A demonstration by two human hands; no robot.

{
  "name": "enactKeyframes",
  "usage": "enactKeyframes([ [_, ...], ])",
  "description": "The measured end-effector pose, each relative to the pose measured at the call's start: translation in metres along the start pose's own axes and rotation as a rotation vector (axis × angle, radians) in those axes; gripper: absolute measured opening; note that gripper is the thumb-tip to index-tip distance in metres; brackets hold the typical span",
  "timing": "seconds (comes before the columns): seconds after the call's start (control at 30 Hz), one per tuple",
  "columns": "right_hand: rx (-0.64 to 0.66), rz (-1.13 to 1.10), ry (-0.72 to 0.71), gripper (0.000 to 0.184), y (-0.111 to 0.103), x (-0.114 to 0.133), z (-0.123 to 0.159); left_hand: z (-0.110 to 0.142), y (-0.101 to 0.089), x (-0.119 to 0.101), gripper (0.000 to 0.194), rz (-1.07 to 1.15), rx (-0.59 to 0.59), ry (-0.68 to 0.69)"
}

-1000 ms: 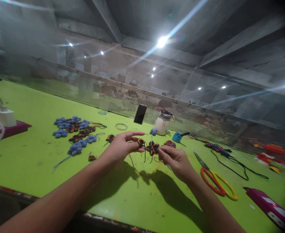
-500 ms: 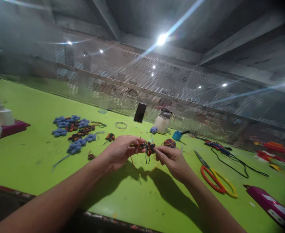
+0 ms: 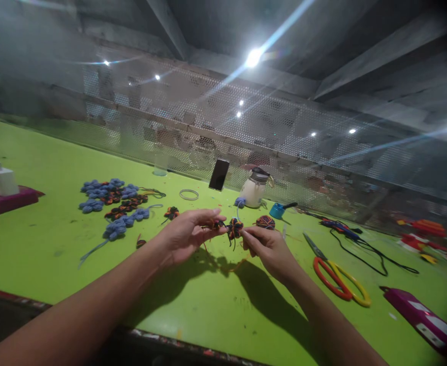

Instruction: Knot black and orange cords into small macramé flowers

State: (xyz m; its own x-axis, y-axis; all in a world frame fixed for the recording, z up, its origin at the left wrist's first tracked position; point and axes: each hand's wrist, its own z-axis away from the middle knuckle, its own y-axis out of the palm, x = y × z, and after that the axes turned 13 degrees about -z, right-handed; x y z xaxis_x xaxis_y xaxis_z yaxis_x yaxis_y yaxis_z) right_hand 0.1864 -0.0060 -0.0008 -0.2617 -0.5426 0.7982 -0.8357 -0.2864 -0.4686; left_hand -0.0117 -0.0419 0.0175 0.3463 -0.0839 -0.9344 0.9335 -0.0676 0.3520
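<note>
Between my two hands hangs a small multicoloured yarn flower [image 3: 234, 229], dark with orange and red, with short dark yarn ends below it. My left hand [image 3: 193, 231] is closed on dark, orange-flecked yarn joined to the flower's left side. The fingertips of my right hand [image 3: 267, 249] pinch the flower's right edge. A thin orange strand droops below the hands. Beyond my right hand lies a ball of dark multicoloured yarn [image 3: 265, 222]. Left of my left hand are a loose multicoloured flower [image 3: 172, 213] and a small dark yarn bundle [image 3: 141, 244].
Blue flowers [image 3: 117, 228] and multicoloured ones lie left on the green table [image 3: 216, 315]. Scissors [image 3: 338, 277], dark cords [image 3: 341, 229] and a purple power strip [image 3: 421, 317] are right. Behind stand a phone [image 3: 219, 174], a jug [image 3: 253, 189] and a mesh screen [image 3: 193, 117].
The fingers of my left hand have shifted on the yarn, and the piece sticking up between them now lies lower. The flower has turned slightly. My right hand keeps its pinch.
</note>
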Motion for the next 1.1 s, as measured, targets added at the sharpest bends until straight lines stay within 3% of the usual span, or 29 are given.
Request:
enactKeyframes([
  [0.13,-0.015,-0.011,0.006,0.028,-0.002,-0.001,-0.001,-0.003,-0.002,0.001,0.019,-0.137,-0.035,0.037],
  [0.43,-0.006,-0.042,0.005,0.03,-0.001,0.003,0.0,-0.008,-0.003,0.002,0.014,-0.259,-0.216,0.258],
  [0.67,0.035,-0.026,0.024,0.029,0.004,-0.002,0.0,-0.005,-0.001,0.0,0.01,-0.184,-0.152,0.318],
  [0.77,0.032,-0.049,0.033,0.03,0.001,-0.001,0.0,-0.004,-0.002,-0.002,0.011,-0.224,-0.202,0.325],
  [1.1,-0.194,-0.07,-0.05,0.028,-0.005,-0.008,-0.003,-0.005,-0.006,-0.009,0.022,-0.305,-0.318,0.286],
])
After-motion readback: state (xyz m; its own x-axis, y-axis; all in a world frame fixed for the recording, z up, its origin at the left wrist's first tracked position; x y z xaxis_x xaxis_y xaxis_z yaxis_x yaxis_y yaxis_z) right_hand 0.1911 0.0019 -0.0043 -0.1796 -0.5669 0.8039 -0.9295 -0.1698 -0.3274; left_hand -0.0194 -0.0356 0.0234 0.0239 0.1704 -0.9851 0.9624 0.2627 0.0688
